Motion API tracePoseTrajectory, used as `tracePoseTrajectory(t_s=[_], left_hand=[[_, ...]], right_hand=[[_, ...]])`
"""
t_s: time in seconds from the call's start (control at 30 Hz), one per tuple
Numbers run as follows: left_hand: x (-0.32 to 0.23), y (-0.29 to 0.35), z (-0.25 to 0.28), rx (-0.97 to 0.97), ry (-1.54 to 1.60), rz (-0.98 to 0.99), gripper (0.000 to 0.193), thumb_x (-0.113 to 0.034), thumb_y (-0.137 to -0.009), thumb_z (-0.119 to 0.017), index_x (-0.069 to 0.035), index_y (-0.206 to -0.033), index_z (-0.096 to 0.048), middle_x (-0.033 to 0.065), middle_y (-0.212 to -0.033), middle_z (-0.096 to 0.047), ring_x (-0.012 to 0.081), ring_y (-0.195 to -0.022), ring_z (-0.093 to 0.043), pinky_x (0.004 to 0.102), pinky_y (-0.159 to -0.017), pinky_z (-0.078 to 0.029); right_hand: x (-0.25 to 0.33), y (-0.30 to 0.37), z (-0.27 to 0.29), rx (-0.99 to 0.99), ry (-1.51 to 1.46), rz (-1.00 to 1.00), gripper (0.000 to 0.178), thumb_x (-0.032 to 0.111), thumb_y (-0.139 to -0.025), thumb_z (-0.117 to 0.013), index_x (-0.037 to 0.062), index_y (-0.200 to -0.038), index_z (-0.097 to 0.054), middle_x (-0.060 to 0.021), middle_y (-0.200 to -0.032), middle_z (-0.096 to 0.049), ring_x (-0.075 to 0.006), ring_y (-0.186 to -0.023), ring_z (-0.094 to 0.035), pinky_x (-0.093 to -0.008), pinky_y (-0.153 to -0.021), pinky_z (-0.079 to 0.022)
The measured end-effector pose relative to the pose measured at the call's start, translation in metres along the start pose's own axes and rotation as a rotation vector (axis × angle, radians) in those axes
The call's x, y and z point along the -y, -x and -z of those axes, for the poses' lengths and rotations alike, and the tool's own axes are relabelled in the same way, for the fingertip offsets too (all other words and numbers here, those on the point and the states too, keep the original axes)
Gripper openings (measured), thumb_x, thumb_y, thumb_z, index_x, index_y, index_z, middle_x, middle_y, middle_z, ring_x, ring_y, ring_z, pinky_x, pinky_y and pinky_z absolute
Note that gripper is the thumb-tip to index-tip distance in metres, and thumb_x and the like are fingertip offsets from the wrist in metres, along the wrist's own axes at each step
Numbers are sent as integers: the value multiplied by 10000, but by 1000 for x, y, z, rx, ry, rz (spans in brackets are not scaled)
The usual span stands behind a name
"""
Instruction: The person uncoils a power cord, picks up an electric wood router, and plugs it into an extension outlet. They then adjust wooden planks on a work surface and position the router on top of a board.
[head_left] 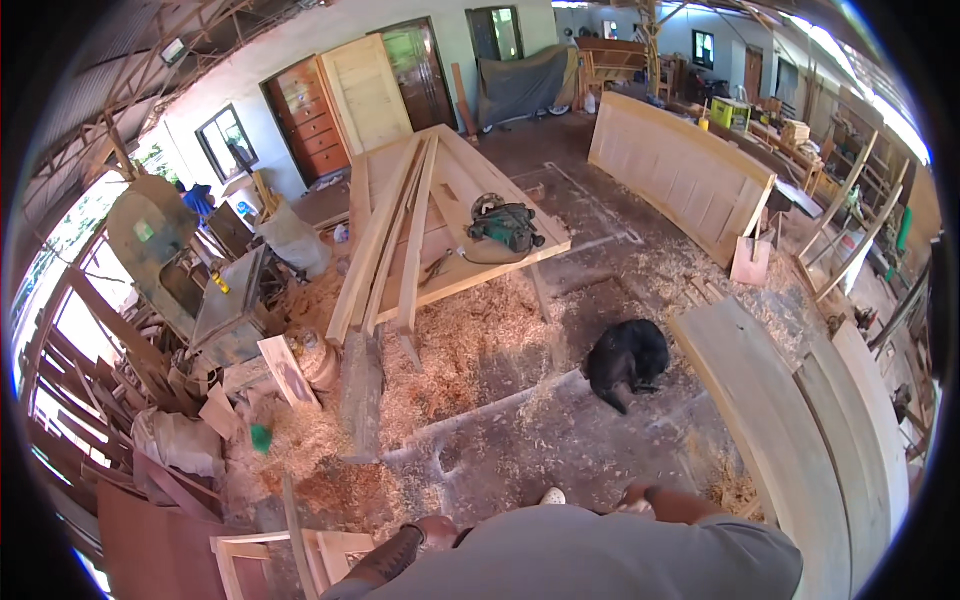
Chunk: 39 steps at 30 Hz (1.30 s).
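Observation:
At the lower edge, close against my grey shirt, is my left hand (438,529); its fingers are too small and partly hidden to read. My right hand (637,494) is at the other side of my body, its fingers also unclear. Nothing can be made out in either hand. Nearest the left one is a pale wooden frame (238,546) on the floor. To the right of my right arm lie long wide planks (760,400). Ahead stands a worktable (500,265) bearing long boards (412,240) and a green power tool (507,228) with a cable.
A black dog (628,362) lies curled on the floor ahead. Wood shavings (460,345) are heaped under the worktable. A band saw (152,245) stands left, near stacked scrap wood (95,400). A large panelled door (680,175) rests on edge at the far right.

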<state>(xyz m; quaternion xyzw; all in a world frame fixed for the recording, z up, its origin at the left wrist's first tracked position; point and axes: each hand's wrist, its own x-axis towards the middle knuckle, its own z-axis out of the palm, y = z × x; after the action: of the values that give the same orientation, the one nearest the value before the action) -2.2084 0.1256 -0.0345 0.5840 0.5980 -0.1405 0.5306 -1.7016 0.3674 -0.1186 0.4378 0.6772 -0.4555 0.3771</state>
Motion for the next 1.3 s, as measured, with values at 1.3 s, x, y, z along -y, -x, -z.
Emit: tracePoseTrajectory(t_s=[1.3], left_hand=[[-89, -343, 717, -936, 1639, -32, 441, -510, -957, -614, -142, -1197, -584, 39, -944, -639, 165, -620, -651, 324, -501, -573]], right_hand=[[322, -271, 844, 45, -1066, 527, 453, 432, -1030, -527, 37, -1206, -660, -83, -1014, -732, -181, -818, -730, -317, -589, -625]])
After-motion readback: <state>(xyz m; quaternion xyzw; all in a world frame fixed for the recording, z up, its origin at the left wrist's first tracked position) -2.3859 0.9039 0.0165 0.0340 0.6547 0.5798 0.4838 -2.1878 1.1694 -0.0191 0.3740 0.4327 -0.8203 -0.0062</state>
